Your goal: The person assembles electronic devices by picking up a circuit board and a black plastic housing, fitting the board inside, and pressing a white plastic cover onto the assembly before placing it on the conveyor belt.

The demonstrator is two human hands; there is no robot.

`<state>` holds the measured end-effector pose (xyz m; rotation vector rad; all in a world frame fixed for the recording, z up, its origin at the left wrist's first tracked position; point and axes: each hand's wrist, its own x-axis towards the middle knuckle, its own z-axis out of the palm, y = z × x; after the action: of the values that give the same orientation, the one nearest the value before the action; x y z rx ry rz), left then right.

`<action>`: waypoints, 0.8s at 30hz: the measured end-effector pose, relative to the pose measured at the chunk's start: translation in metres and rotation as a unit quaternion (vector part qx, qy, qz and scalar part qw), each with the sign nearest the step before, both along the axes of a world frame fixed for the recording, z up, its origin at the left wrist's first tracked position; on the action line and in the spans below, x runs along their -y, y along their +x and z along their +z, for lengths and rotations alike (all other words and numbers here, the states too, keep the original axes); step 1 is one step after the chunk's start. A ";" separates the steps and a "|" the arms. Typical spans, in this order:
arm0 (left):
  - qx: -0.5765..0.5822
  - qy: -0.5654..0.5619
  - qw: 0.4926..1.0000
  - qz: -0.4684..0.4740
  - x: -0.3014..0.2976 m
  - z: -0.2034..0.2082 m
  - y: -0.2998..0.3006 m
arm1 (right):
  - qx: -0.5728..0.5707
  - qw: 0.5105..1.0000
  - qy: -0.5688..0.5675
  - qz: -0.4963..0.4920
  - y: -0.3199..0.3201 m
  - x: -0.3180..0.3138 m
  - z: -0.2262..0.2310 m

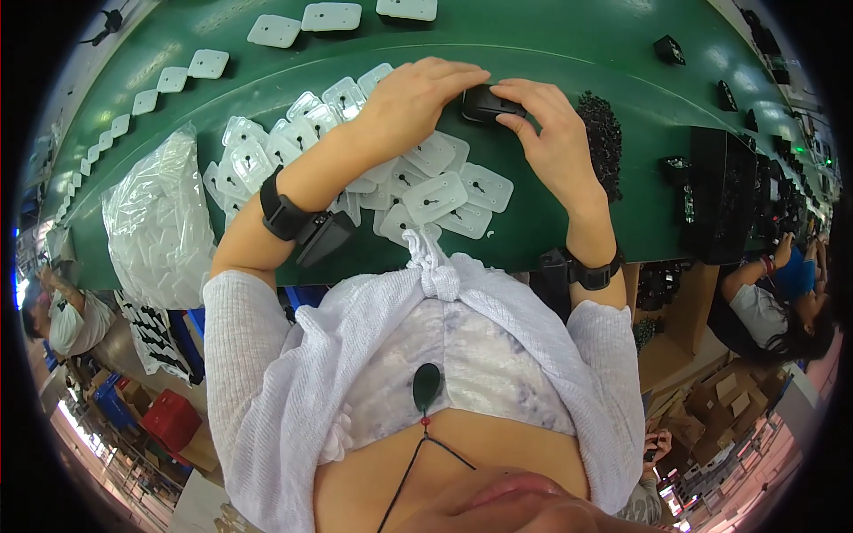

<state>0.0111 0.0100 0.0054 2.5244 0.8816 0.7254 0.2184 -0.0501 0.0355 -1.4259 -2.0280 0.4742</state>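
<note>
A black plastic case (487,104), small with rounded corners, is between my two hands above the green table. My right hand (555,133) grips its right end, thumb on the near side and fingers on the far side. My left hand (410,99) curves round its left end, fingers stretched together along the far edge; its thumb is hidden. Below my left hand spreads a loose pile of clear-white plastic plates (435,197), several with a small black piece in the middle. A heap of small black parts (601,142) lies right of my right hand.
A clear bag (164,222) full of white plates lies at the left. White plates (331,17) sit in a row along the far side. A black box (718,191) stands at the right with black parts near it. Other people sit at both sides.
</note>
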 end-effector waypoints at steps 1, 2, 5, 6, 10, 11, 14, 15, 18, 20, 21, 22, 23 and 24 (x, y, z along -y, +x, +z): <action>-0.005 -0.007 1.000 -0.020 0.002 -0.003 -0.002 | 0.000 1.000 -0.002 0.003 -0.001 -0.001 -0.001; -0.004 -0.008 1.000 -0.017 0.004 -0.004 -0.003 | 0.011 1.000 0.000 0.005 -0.001 -0.002 -0.001; -0.019 -0.029 0.999 -0.029 0.007 -0.005 -0.003 | 0.025 1.000 0.004 0.009 0.000 -0.002 -0.005; -0.040 -0.019 0.999 -0.031 0.008 -0.002 -0.004 | 0.030 0.999 0.008 0.009 0.000 -0.002 -0.006; -0.071 0.004 0.997 -0.030 0.011 0.000 -0.005 | 0.050 0.998 0.021 0.006 -0.005 0.000 -0.013; -0.070 0.002 0.997 -0.030 0.013 0.000 -0.005 | 0.061 0.997 0.040 0.003 -0.006 0.001 -0.015; -0.079 0.015 0.996 -0.023 0.017 -0.002 -0.006 | 0.077 0.994 0.074 0.002 -0.007 0.004 -0.022; -0.096 0.041 0.994 -0.017 0.019 -0.002 -0.005 | 0.082 0.992 0.091 0.005 -0.007 0.004 -0.024; -0.127 0.075 0.989 -0.008 0.024 -0.002 -0.005 | 0.059 0.994 0.090 0.027 -0.002 0.000 -0.029; -0.138 0.085 0.987 -0.008 0.027 0.000 -0.003 | 0.067 0.994 0.089 0.023 -0.001 0.000 -0.028; -0.144 0.095 0.985 -0.004 0.028 0.000 -0.002 | 0.077 0.993 0.089 0.021 -0.001 0.000 -0.027; -0.149 0.105 0.983 0.001 0.030 0.001 -0.001 | 0.076 0.993 0.089 0.020 -0.002 0.001 -0.028; -0.150 0.105 0.983 0.000 0.033 0.003 0.000 | 0.090 0.991 0.103 0.010 -0.003 0.003 -0.029; -0.155 0.112 0.982 0.006 0.035 0.004 0.002 | 0.104 0.988 0.118 -0.001 -0.004 0.004 -0.030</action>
<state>0.0134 -0.0253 0.0099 2.8891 0.9616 0.4609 0.2144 -0.0536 0.0052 -1.3780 -2.1617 0.0818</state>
